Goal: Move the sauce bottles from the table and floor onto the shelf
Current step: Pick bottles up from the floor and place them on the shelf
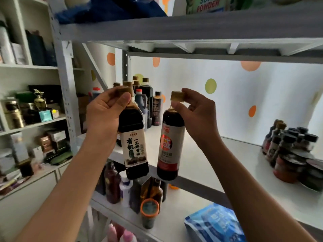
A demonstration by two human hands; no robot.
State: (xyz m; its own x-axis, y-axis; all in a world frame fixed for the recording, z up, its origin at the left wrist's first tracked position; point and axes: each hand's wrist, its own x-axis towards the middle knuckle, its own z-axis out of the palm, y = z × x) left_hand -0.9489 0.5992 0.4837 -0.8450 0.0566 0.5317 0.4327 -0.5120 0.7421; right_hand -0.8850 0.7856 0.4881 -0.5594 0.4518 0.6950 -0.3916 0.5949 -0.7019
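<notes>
My left hand (104,109) grips the gold cap and neck of a dark square sauce bottle (134,145) with a cream label. My right hand (194,110) pinches the gold cap of a round dark sauce bottle (170,147) with a grey and red label. Both bottles hang upright in the air at the front edge of the white middle shelf (218,165). Several dark sauce bottles (146,100) stand at the shelf's back left corner.
A cluster of small dark jars and bottles (290,149) crowds the shelf's right side. The lower shelf holds bottles (113,182), an orange-lidded jar (150,208) and a blue bag (215,224). An upper shelf board (192,27) hangs overhead. A cabinet with boxes (35,109) stands left.
</notes>
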